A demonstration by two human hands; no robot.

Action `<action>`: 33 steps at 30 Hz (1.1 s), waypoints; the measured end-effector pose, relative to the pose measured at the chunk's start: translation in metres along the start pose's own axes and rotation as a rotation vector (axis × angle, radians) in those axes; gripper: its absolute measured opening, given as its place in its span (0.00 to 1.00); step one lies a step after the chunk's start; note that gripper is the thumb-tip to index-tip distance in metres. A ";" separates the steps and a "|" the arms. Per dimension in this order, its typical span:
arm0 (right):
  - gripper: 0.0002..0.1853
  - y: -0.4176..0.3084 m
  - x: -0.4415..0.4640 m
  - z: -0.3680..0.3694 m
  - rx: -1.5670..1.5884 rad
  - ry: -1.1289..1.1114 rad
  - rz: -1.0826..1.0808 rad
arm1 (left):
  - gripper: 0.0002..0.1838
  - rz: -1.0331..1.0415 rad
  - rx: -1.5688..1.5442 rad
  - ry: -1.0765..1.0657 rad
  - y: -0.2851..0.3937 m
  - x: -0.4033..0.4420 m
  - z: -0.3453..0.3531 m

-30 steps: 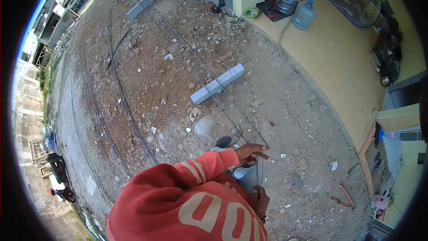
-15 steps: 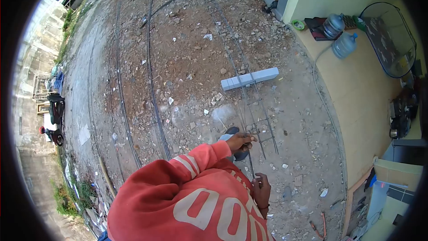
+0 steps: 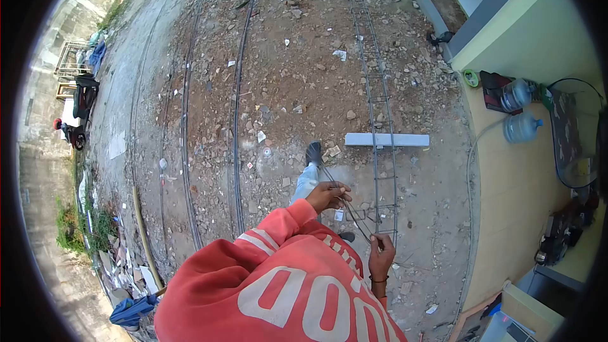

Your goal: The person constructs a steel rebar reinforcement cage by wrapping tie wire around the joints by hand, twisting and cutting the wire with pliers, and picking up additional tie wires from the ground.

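Note:
Thin dark bent metal rods (image 3: 356,216) run between my two hands. My left hand (image 3: 327,196) is closed round their upper part, in front of the blue trouser leg. Lower and to the right, my right hand (image 3: 382,256) pinches the other end, with a band at its wrist. Just right of my hands lies the near end of a long frame of metal bars (image 3: 385,183) with cross ties. It rests on a pale grey block beam (image 3: 387,140). Exactly how many rods I hold cannot be made out.
Long dark bars (image 3: 238,88) lie on the rubble ground at the left. A tiled ledge (image 3: 500,215) at the right bears water bottles (image 3: 523,128). A motorbike (image 3: 75,134) stands far left, above a bamboo pole (image 3: 144,240). One shoe (image 3: 313,153) is ahead of my hands.
The view has turned, so the frame and block beam now sit further right and the bars look more upright. A leg has stepped forward. My hands, with the rods, are now left of the frame's end.

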State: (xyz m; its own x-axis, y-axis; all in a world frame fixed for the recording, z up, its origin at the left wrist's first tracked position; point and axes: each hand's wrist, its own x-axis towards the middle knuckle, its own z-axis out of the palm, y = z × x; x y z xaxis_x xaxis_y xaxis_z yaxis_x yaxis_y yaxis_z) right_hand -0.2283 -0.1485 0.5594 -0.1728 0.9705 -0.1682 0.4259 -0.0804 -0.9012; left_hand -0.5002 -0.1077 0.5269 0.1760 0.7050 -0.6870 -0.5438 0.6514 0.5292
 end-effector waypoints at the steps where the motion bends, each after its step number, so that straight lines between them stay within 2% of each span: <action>1: 0.06 -0.011 0.024 0.011 0.009 -0.005 0.000 | 0.15 -0.024 0.043 0.012 0.021 0.007 -0.015; 2: 0.06 -0.021 0.050 0.026 -0.013 -0.001 0.001 | 0.14 -0.011 0.031 -0.075 0.037 0.025 -0.039; 3: 0.06 -0.030 0.073 0.039 -0.039 0.003 0.013 | 0.14 -0.023 0.038 -0.068 0.062 0.039 -0.058; 5: 0.06 -0.042 0.121 0.064 -0.038 0.100 0.049 | 0.13 0.001 0.039 0.012 0.114 0.058 -0.094; 7: 0.07 -0.084 0.167 0.082 0.093 0.285 0.101 | 0.12 0.053 -0.035 0.138 0.174 0.066 -0.127; 9: 0.09 -0.106 0.208 0.092 0.069 0.387 0.047 | 0.13 0.120 0.030 0.294 0.227 0.079 -0.167; 10: 0.09 -0.117 0.225 0.097 0.075 0.405 0.068 | 0.13 0.178 0.023 0.328 0.257 0.080 -0.182; 12: 0.11 -0.136 0.257 0.101 0.102 0.631 0.045 | 0.14 0.284 -0.009 0.423 0.312 0.081 -0.211; 15: 0.13 -0.150 0.299 0.099 0.181 0.758 0.071 | 0.15 0.516 -0.098 0.539 0.385 0.080 -0.256; 17: 0.13 -0.138 0.324 0.091 0.238 0.773 0.123 | 0.16 0.660 -0.113 0.607 0.426 0.077 -0.277; 18: 0.13 -0.133 0.338 0.090 0.302 0.784 0.159 | 0.16 0.649 -0.112 0.610 0.442 0.076 -0.288; 19: 0.13 -0.134 0.352 0.092 0.296 0.783 0.170 | 0.17 0.791 0.027 0.663 0.459 0.077 -0.298; 20: 0.13 -0.135 0.367 0.094 0.344 0.759 0.205 | 0.18 0.929 0.172 0.714 0.472 0.081 -0.305; 21: 0.13 -0.137 0.382 0.099 0.392 0.734 0.241 | 0.18 0.914 0.176 0.721 0.484 0.085 -0.306; 23: 0.12 -0.151 0.423 0.130 0.347 0.651 0.257 | 0.18 1.016 0.028 0.643 0.506 0.096 -0.306; 24: 0.12 -0.160 0.447 0.151 0.311 0.573 0.256 | 0.19 1.000 -0.045 0.516 0.513 0.107 -0.308; 25: 0.11 -0.168 0.470 0.175 0.289 0.470 0.231 | 0.19 0.991 -0.037 0.521 0.516 0.115 -0.304; 27: 0.10 -0.187 0.524 0.237 0.253 0.265 0.171 | 0.22 0.750 0.046 0.635 0.534 0.146 -0.288; 30: 0.08 -0.226 0.584 0.337 0.273 -0.024 0.037 | 0.24 0.580 0.148 0.620 0.556 0.208 -0.271; 33: 0.08 -0.242 0.624 0.421 0.201 -0.274 -0.035 | 0.25 0.543 0.078 0.561 0.585 0.268 -0.264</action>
State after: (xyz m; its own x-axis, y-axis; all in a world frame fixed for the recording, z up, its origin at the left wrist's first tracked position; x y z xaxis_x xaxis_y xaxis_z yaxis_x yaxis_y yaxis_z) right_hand -0.8127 0.3812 0.5043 -0.4280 0.8785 -0.2122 0.2366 -0.1177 -0.9644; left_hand -0.9874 0.3881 0.5206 -0.5505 0.6969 -0.4596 -0.3717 0.2883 0.8824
